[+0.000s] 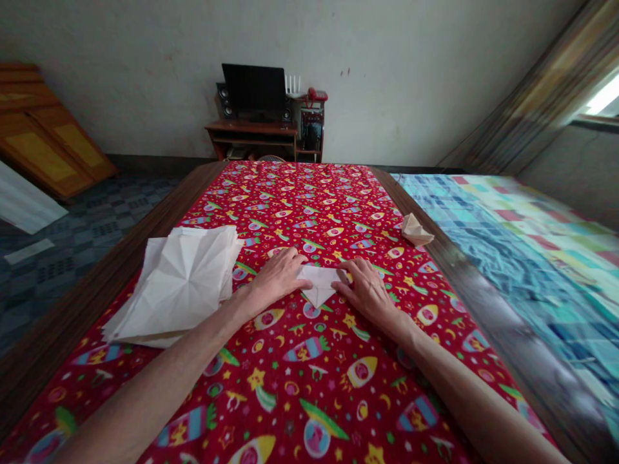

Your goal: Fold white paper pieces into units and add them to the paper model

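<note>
A small folded piece of white paper (pixel 318 283) lies on the red patterned cloth, its point turned toward me. My left hand (pixel 280 278) grips its left end, thumb on top and fingers at the far edge. At the right end my right hand (pixel 366 288) holds it the same way, the thumb near the paper's corner. Left of my left forearm sits a stack of creased white paper sheets (pixel 186 277). A folded paper shape (pixel 416 230) rests near the cloth's right edge, apart from both hands.
The red cloth (pixel 309 212) covers a surface with a dark wooden border (pixel 159 200). A bed with a blue checked cover (pixel 474 258) adjoins on the right. Beyond stands a desk (pixel 256 131) with a monitor (pixel 255 92); a wooden cabinet (pixel 48 132) is at far left.
</note>
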Demonstrator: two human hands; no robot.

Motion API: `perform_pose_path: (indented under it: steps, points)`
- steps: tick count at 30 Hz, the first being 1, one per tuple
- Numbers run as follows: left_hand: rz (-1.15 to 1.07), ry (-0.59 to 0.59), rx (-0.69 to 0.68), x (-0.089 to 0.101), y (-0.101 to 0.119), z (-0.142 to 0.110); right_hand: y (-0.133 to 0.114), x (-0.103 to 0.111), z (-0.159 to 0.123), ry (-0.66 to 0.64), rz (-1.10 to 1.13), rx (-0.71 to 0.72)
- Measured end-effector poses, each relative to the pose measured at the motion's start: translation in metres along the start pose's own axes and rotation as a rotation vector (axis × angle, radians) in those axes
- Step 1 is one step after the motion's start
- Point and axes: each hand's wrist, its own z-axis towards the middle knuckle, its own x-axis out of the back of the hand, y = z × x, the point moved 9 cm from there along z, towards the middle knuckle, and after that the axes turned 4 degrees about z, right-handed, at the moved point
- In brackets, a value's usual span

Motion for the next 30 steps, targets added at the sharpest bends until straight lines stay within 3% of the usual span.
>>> perform_pose_path:
  steps: [7,13,18,22,24,27,30]
  points:
    - [-0.155,-0.128,0.083,-0.011,-0.018,0.011,0.011,-0.009,0.004,-0.029,0.121,0.055]
    - [-0.301,-0.096,0.146,-0.015,-0.025,0.006,0.02,-0.012,0.009,-0.041,0.192,0.026]
    - [-0.367,0.084,0.177,0.001,-0.023,0.0,0.02,-0.007,0.017,-0.11,0.288,-0.022]
    - [-0.305,0.461,-0.018,0.048,-0.003,-0.013,-0.007,0.032,0.023,0.093,0.185,0.166]
    - [-0.169,0.547,-0.103,0.06,0.01,-0.022,-0.017,0.04,0.021,0.128,0.046,0.215]
    - [0.031,0.482,-0.148,0.053,0.021,-0.029,-0.025,0.031,0.013,0.065,-0.122,0.267]
    - [0.123,0.337,-0.194,0.029,0.024,-0.036,-0.03,0.011,-0.001,-0.044,-0.176,0.329]
